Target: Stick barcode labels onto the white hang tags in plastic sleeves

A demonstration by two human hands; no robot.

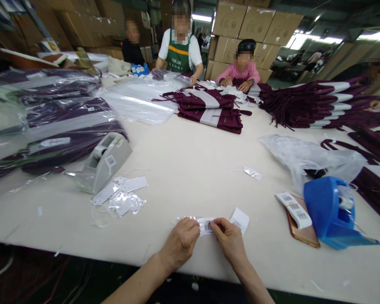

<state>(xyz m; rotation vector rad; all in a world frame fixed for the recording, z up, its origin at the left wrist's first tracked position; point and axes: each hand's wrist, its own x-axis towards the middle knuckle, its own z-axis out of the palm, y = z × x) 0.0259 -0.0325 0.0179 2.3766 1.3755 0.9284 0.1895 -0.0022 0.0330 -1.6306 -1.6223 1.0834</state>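
In the head view, the left hand (pixel 181 240) pinches the left end of a barcode label (pixel 205 227) between bunched fingertips, while the right hand (pixel 229 240) presses its thumb and forefinger onto the right end. The label lies between the two hands, near the front edge of the pale table (pixel 190 164). A white paper piece (pixel 240 218) sits just beyond the right hand. To the left, loose tags (pixel 125 192) lie in a heap just beside a grey tape dispenser (pixel 109 169); to the right, a barcode strip (pixel 296 211) rests across a copper-coloured, phone-like slab (pixel 308 237) beside a blue tape dispenser (pixel 319 207). One small tag (pixel 252 173) lies alone farther in. Folded maroon garments (pixel 212 114) are stacked at the far side, with plastic-wrapped bundles (pixel 63 118) at left. Across the table stand a co-worker in a green apron (pixel 177 57) and another in a pink top (pixel 255 72).
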